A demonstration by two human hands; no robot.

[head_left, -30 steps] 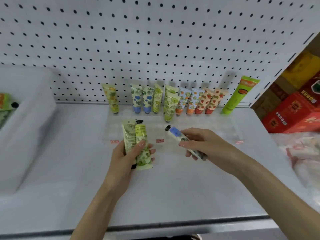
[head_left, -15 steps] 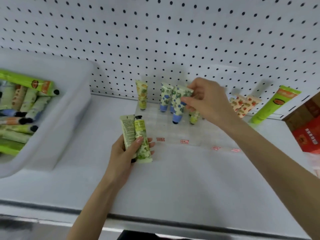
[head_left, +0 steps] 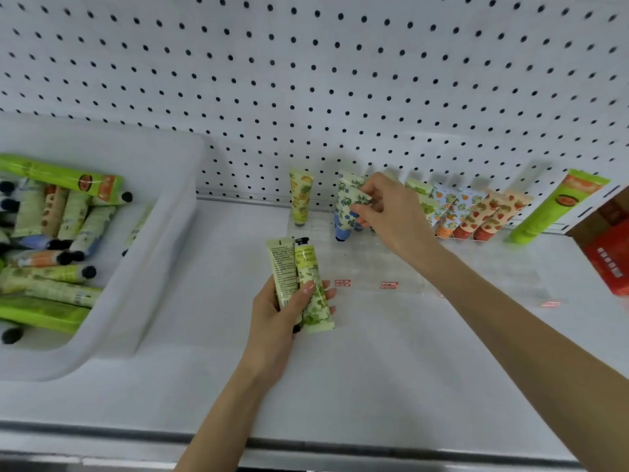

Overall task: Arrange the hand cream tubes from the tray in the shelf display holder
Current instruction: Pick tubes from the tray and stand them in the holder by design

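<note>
My left hand [head_left: 282, 313] grips two green hand cream tubes [head_left: 301, 281] upright above the shelf. My right hand [head_left: 388, 212] pinches the top of a blue-flowered tube [head_left: 347, 206] that stands cap down in the clear display holder [head_left: 367, 264] by the pegboard. A yellow tube [head_left: 300, 195] stands alone at the holder's left. To the right of my hand lean more tubes, blue-orange [head_left: 449, 209] and strawberry-patterned [head_left: 490, 216]. The white tray [head_left: 149, 253] at the left holds several loose tubes [head_left: 51, 240].
A tall green tube [head_left: 558, 206] leans on the pegboard wall [head_left: 306, 80] at the far right. Red boxes [head_left: 609, 253] stand beyond it at the shelf's right end. The shelf's front edge [head_left: 306, 441] runs below my arms.
My right hand carried the blue-flowered tube from mid-shelf up to the holder and now has it standing cap down there. The view swung left, bringing the tray in. My left hand stayed put.
</note>
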